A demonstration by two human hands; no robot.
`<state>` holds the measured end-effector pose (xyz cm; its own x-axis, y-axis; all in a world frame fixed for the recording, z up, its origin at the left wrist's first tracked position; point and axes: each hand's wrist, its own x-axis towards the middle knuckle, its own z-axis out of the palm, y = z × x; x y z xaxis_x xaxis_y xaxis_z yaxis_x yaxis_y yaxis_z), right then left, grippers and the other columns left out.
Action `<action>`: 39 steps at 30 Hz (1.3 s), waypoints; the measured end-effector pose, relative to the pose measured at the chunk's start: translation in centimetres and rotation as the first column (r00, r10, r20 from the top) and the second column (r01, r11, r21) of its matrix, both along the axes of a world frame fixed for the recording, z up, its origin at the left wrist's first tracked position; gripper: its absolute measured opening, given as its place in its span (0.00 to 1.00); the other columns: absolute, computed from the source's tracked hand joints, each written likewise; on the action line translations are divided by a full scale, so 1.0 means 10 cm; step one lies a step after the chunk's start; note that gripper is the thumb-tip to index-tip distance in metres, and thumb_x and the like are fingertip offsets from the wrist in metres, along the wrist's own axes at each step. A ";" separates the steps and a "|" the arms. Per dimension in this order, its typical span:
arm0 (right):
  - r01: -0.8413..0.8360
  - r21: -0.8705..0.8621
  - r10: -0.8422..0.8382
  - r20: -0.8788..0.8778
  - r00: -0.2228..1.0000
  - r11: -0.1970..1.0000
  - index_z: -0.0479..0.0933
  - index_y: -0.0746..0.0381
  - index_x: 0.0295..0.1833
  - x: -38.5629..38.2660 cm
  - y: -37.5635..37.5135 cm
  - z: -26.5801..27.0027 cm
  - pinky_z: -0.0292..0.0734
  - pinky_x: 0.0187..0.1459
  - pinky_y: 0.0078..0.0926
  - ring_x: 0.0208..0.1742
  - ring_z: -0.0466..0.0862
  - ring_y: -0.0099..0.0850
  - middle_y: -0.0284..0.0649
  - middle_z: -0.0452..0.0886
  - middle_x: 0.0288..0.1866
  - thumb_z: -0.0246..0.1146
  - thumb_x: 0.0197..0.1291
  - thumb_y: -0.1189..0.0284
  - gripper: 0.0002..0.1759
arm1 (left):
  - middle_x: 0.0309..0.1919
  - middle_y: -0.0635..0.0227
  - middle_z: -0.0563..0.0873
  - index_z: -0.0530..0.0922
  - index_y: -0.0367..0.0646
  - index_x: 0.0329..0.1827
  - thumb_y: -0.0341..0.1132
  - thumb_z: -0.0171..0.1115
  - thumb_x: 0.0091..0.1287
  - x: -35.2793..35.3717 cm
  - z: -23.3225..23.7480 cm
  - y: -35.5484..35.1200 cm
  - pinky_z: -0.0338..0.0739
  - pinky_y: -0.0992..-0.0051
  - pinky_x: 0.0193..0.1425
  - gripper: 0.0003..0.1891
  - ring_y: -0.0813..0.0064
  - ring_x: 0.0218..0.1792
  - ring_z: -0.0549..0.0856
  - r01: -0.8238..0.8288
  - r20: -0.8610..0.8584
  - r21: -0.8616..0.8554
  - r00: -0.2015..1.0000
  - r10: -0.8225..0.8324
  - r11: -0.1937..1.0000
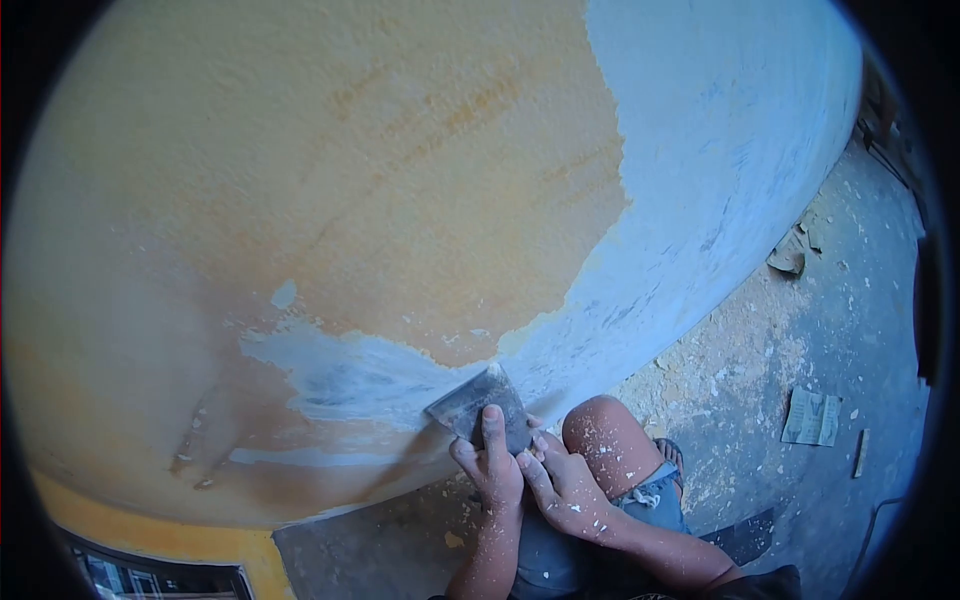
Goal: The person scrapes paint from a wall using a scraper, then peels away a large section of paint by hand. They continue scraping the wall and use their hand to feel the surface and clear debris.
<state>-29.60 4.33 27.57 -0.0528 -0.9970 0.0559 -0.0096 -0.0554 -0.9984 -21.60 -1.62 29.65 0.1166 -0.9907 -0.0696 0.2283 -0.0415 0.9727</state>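
Observation:
A wide metal scraper [465, 402] is held against the lower part of a wall [420, 200]. My left hand [495, 475] grips the scraper, its thumb lying flat along the blade. My right hand [572, 492] is closed at the scraper's lower right side, with its fingertips bent around that end; the handle is hidden by the hands. Yellow-orange paint covers much of the wall. A bare whitish patch [360, 370] with a ragged paint edge lies just above and left of the blade, joining a larger whitish area on the right.
Paint flakes [750, 345] litter the concrete floor along the wall's base. My bent knee [605, 445], dusted with chips, is close to the wall. A folded paper [811, 417] and a thin strip [861, 453] lie to the right. A dark-framed window [160, 580] shows at lower left.

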 end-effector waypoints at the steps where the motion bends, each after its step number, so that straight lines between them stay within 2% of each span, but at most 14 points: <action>1: 0.034 0.004 -0.034 0.020 0.999 0.999 0.73 0.76 0.48 0.01 0.00 0.01 0.76 0.49 0.43 0.51 0.80 0.61 0.67 0.76 0.46 0.50 0.74 0.67 0.19 | 0.26 0.52 0.83 0.71 0.30 0.41 0.43 0.61 0.71 -0.01 0.01 0.01 0.72 0.75 0.17 0.20 0.71 0.16 0.79 -0.005 0.001 0.007 1.000 0.005 1.000; 3: 0.075 0.004 -0.076 0.033 0.997 0.997 0.73 0.76 0.45 -0.04 -0.06 0.09 0.77 0.45 0.43 0.46 0.82 0.60 0.65 0.78 0.41 0.51 0.74 0.67 0.18 | 0.24 0.53 0.82 0.72 0.30 0.39 0.45 0.61 0.71 -0.06 0.02 -0.03 0.72 0.74 0.17 0.21 0.71 0.15 0.78 -0.023 -0.022 0.002 0.999 0.023 1.000; 8: -0.099 0.131 0.095 0.042 0.995 0.986 0.75 0.73 0.43 -0.29 -0.21 0.61 0.75 0.41 0.50 0.41 0.81 0.61 0.64 0.79 0.35 0.52 0.72 0.66 0.17 | 0.23 0.53 0.81 0.71 0.31 0.38 0.48 0.61 0.71 -0.18 0.43 -0.14 0.73 0.74 0.17 0.22 0.69 0.15 0.78 -0.044 -0.019 -0.128 0.999 0.042 0.991; 10: -0.091 0.103 0.088 0.027 0.996 0.991 0.75 0.73 0.45 -0.27 -0.13 0.51 0.77 0.41 0.49 0.41 0.81 0.61 0.65 0.80 0.40 0.52 0.72 0.65 0.19 | 0.23 0.54 0.82 0.72 0.31 0.38 0.46 0.61 0.71 -0.19 0.47 -0.09 0.73 0.74 0.18 0.21 0.70 0.16 0.78 0.015 -0.036 -0.118 0.999 -0.020 0.993; 12: 0.038 -0.004 -0.038 -0.019 0.999 0.999 0.75 0.72 0.50 -0.18 0.02 0.23 0.78 0.39 0.40 0.39 0.85 0.56 0.61 0.80 0.33 0.51 0.73 0.66 0.17 | 0.23 0.55 0.82 0.72 0.31 0.38 0.45 0.60 0.72 -0.16 0.19 -0.01 0.73 0.74 0.18 0.20 0.70 0.16 0.78 0.032 -0.028 -0.125 0.999 -0.036 0.992; 14: 0.047 -0.003 -0.047 -0.005 0.999 0.999 0.74 0.73 0.51 -0.16 0.03 0.04 0.79 0.43 0.40 0.44 0.85 0.56 0.63 0.81 0.37 0.51 0.74 0.66 0.19 | 0.24 0.54 0.82 0.72 0.31 0.38 0.44 0.59 0.72 -0.21 0.03 0.02 0.73 0.74 0.18 0.19 0.70 0.16 0.78 0.006 -0.006 -0.042 1.000 -0.007 0.999; 16: 0.015 0.060 -0.013 -0.035 0.999 0.998 0.75 0.75 0.48 -0.19 0.02 0.05 0.78 0.39 0.40 0.39 0.86 0.53 0.62 0.80 0.33 0.50 0.74 0.66 0.19 | 0.24 0.53 0.82 0.72 0.31 0.38 0.43 0.59 0.73 -0.21 0.06 0.01 0.73 0.74 0.18 0.19 0.70 0.15 0.78 0.020 -0.027 -0.016 0.999 -0.021 1.000; 20: -0.073 0.195 0.070 0.024 0.997 0.978 0.73 0.74 0.50 -0.22 -0.01 0.19 0.77 0.43 0.47 0.44 0.81 0.61 0.63 0.79 0.44 0.53 0.73 0.65 0.19 | 0.23 0.52 0.82 0.72 0.31 0.36 0.43 0.58 0.73 -0.19 0.12 -0.02 0.72 0.74 0.17 0.19 0.70 0.15 0.78 0.005 0.008 0.004 1.000 -0.005 1.000; 27: -0.050 0.156 0.044 0.040 0.998 0.986 0.74 0.75 0.46 -0.27 -0.07 0.20 0.77 0.41 0.47 0.42 0.81 0.61 0.66 0.78 0.40 0.54 0.72 0.66 0.18 | 0.23 0.53 0.82 0.72 0.31 0.35 0.46 0.61 0.71 -0.24 0.12 -0.06 0.71 0.74 0.17 0.22 0.70 0.15 0.78 -0.017 -0.017 -0.002 1.000 0.017 1.000; 32: -0.143 0.097 0.142 0.018 0.990 0.985 0.74 0.74 0.45 -0.43 -0.22 0.67 0.77 0.40 0.48 0.39 0.81 0.61 0.64 0.79 0.36 0.53 0.72 0.65 0.18 | 0.22 0.54 0.81 0.71 0.31 0.34 0.48 0.60 0.71 -0.38 0.62 -0.15 0.71 0.75 0.16 0.23 0.70 0.14 0.78 -0.105 -0.064 -0.123 0.993 0.097 0.987; 34: -0.083 -0.035 0.082 -0.030 0.996 0.996 0.74 0.71 0.44 -0.39 -0.15 0.54 0.75 0.31 0.38 0.30 0.83 0.52 0.56 0.77 0.25 0.53 0.73 0.66 0.16 | 0.22 0.55 0.80 0.72 0.31 0.34 0.50 0.59 0.72 -0.33 0.57 -0.10 0.71 0.75 0.17 0.25 0.71 0.15 0.78 0.004 0.006 -0.154 1.000 -0.003 0.988; 36: -0.037 -0.011 0.036 -0.027 0.999 0.999 0.74 0.71 0.46 -0.34 0.02 0.36 0.75 0.33 0.38 0.32 0.84 0.53 0.56 0.77 0.26 0.53 0.72 0.65 0.17 | 0.22 0.56 0.80 0.73 0.32 0.35 0.49 0.58 0.72 -0.24 0.22 0.00 0.72 0.75 0.16 0.23 0.70 0.15 0.78 0.036 -0.020 -0.127 0.999 -0.039 0.991; 38: 0.018 0.048 -0.021 0.049 0.999 0.999 0.73 0.72 0.48 -0.34 0.16 0.15 0.75 0.33 0.37 0.30 0.84 0.52 0.55 0.76 0.24 0.54 0.72 0.64 0.18 | 0.24 0.56 0.81 0.74 0.32 0.37 0.48 0.57 0.73 -0.23 0.01 0.11 0.75 0.72 0.20 0.21 0.69 0.17 0.80 0.089 -0.032 0.106 0.996 -0.086 0.990; 39: -0.032 0.089 0.026 0.071 0.997 0.995 0.73 0.70 0.50 -0.42 0.24 0.17 0.76 0.35 0.34 0.30 0.84 0.49 0.52 0.78 0.27 0.60 0.68 0.62 0.19 | 0.24 0.56 0.81 0.74 0.32 0.37 0.48 0.57 0.73 -0.22 -0.01 0.16 0.75 0.72 0.20 0.21 0.69 0.17 0.80 0.102 -0.038 0.101 0.994 -0.098 0.990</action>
<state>-33.81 6.77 29.31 -0.0243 -0.9990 -0.0372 0.0603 0.0357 -0.9975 -23.82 0.03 29.53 0.0133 -0.9848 -0.1734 0.2502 -0.1646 0.9541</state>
